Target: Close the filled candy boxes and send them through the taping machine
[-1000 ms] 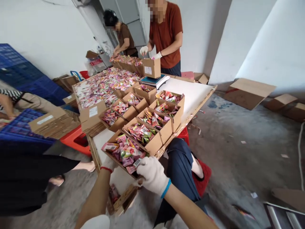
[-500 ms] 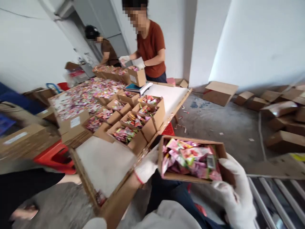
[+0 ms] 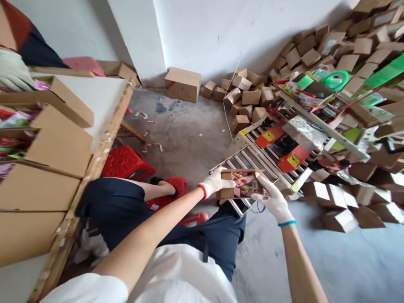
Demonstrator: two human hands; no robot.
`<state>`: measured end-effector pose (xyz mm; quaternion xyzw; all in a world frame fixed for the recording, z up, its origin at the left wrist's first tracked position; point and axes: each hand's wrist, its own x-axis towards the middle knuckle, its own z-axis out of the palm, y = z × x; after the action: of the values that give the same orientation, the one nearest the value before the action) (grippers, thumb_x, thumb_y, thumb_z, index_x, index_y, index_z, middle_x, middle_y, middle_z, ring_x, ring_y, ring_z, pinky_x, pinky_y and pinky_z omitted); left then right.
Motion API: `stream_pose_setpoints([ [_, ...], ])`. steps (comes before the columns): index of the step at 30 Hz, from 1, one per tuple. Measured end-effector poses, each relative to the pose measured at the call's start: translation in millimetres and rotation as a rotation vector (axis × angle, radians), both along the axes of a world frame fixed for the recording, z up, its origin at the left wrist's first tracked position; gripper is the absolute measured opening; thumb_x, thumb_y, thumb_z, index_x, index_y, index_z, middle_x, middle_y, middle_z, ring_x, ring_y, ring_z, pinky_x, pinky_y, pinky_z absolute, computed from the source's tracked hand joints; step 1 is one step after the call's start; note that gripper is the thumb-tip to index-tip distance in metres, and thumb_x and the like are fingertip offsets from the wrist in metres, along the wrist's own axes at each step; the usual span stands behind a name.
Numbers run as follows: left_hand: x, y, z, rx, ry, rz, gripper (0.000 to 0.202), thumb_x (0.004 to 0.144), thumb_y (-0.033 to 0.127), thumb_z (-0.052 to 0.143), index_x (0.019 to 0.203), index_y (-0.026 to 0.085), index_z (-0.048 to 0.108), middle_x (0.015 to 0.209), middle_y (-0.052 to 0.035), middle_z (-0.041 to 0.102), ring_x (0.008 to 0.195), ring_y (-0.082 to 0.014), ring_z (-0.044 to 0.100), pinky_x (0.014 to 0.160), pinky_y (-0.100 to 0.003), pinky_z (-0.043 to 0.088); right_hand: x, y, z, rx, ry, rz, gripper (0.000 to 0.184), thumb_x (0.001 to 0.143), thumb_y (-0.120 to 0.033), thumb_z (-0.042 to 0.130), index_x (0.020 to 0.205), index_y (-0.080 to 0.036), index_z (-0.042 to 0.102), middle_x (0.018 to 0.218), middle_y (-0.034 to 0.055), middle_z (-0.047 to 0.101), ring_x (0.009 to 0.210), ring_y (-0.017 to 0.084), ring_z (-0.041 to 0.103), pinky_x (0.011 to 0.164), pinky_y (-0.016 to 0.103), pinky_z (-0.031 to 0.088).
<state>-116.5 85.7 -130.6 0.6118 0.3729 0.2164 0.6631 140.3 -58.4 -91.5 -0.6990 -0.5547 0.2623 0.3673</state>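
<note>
Cardboard carton (image 3: 224,193), open-topped and partly filled with pink candy sachets (image 3: 243,190), is held level between two gloved hands. One sachet shows a striped patch like a barcode; its print is too small to read. Directions run from this carton, twelve being the top of the view. At nine o'clock the left hand (image 3: 217,184), its glove cuffed in red, has its fingers closed on the near end. At four o'clock the right hand (image 3: 274,200), cuffed in blue, has its fingers clasped around the opposite end.

Just behind the carton lie the bars of a roller conveyor (image 3: 236,162); whether they touch cannot be told. At two o'clock it meets a carton-sealing machine (image 3: 285,141), whose orange-red blocks (image 3: 288,165) carry yellow labels (image 3: 293,160) with black arrow-like marks. Between them sits a shiny-topped carton (image 3: 303,132); higher up is a green tape roll (image 3: 336,81).

Heaped cartons (image 3: 251,97) spread from twelve to two o'clock, and more (image 3: 344,221) lie toward four. At eleven stands a larger carton (image 3: 183,84) bearing a red stripe. Around nine are a red plastic stool (image 3: 126,162) and the worktop (image 3: 109,90) with filled cartons (image 3: 53,185); at ten, a co-worker's gloved hand (image 3: 14,69).
</note>
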Motion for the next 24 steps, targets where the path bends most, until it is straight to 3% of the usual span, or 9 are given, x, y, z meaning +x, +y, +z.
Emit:
stream_pose_setpoints([
  [4,12,0,1.3,0.116,0.172,0.135,0.067,0.066,0.035,0.087,0.125,0.02,0.061,0.122,-0.0089,0.069,0.111,-0.0278,0.064,0.102,-0.04,0.049,-7,16,-10.6,-0.042,-0.094,0.09,0.049,0.081,-0.046,0.072,0.124,-0.022,0.07,0.118,0.0106,0.072,0.112,0.029,0.067,0.099,0.045,0.055],
  [7,7,-3,1.8,0.123,0.122,0.125,0.055,0.076,0.036,0.08,0.126,0.024,0.063,0.127,-0.0061,0.067,0.117,-0.0258,0.063,0.105,-0.037,0.048,-17,35,-26.2,-0.014,-0.199,-0.079,0.049,0.081,-0.046,0.069,0.121,-0.018,0.067,0.101,0.0117,0.072,0.095,0.029,0.069,0.087,0.046,0.058],
  [9,0,-4,0.6,0.078,0.076,0.124,0.044,0.088,0.042,0.067,0.128,0.025,0.063,0.131,-0.0054,0.066,0.121,-0.0244,0.061,0.109,-0.037,0.045,-25,46,-36.0,0.073,-0.389,-0.249,0.049,0.082,-0.046,0.067,0.119,-0.015,0.065,0.106,0.0158,0.069,0.1,0.032,0.066,0.091,0.052,0.055],
  [11,-8,-5,-2.6,0.034,0.018,0.11,0.045,0.094,0.047,0.06,0.133,0.026,0.062,0.134,-0.0056,0.066,0.125,-0.0241,0.06,0.113,-0.038,0.042,-31,54,-40.9,0.189,-0.608,-0.34,0.056,0.083,-0.044,0.067,0.129,-0.013,0.058,0.127,0.0234,0.061,0.121,0.038,0.057,0.102,0.06,0.048],
  [14,-16,-4,-10.4,-0.048,-0.116,0.053,0.063,0.087,0.054,0.067,0.142,0.024,0.056,0.139,-0.0079,0.064,0.128,-0.0263,0.059,0.113,-0.039,0.043,-38,59,-37.1,0.242,-0.829,-0.181,0.062,0.088,-0.033,0.062,0.146,-0.015,0.046,0.153,0.0227,0.043,0.146,0.041,0.033,0.116,0.066,0.032],
  [16,-16,2,-14.6,-0.142,-0.19,0.039,0.065,0.091,0.063,0.057,0.142,0.023,0.057,0.14,-0.009,0.064,0.128,-0.0264,0.059,0.112,-0.039,0.043,-39,61,-31.9,0.21,-0.885,-0.043,0.055,0.09,-0.022,0.056,0.145,-0.021,0.049,0.154,0.0147,0.046,0.149,0.038,0.027,0.12,0.065,0.027],
  [19,-13,17,-13.1,-0.256,-0.154,-0.043,0.071,0.095,0.073,0.036,0.131,0.022,0.069,0.134,-0.0095,0.069,0.125,-0.0267,0.061,0.111,-0.039,0.043,-36,61,-28.9,0.224,-0.855,0.051,0.043,0.086,-0.014,0.053,0.126,-0.027,0.064,0.135,0.0064,0.063,0.137,0.031,0.045,0.118,0.057,0.032],
  [21,-10,27,-5.8,-0.23,-0.073,-0.159,0.069,0.087,0.073,0.055,0.13,0.022,0.07,0.132,-0.0096,0.07,0.122,-0.0288,0.063,0.109,-0.038,0.044,-31,62,-29.3,0.21,-0.803,0.127,0.036,0.083,-0.013,0.054,0.112,-0.028,0.069,0.121,0.0042,0.07,0.123,0.026,0.057,0.114,0.052,0.038],
  [24,-8,37,9.5,-0.122,0.021,-0.304,0.075,0.071,0.06,0.08,0.136,0.024,0.066,0.131,-0.008,0.071,0.118,-0.0308,0.065,0.102,-0.036,0.048,-25,61,-23.9,0.144,-0.676,0.205,0.036,0.082,-0.011,0.053,0.107,-0.027,0.071,0.122,0.0045,0.07,0.121,0.024,0.061,0.111,0.049,0.04],
])
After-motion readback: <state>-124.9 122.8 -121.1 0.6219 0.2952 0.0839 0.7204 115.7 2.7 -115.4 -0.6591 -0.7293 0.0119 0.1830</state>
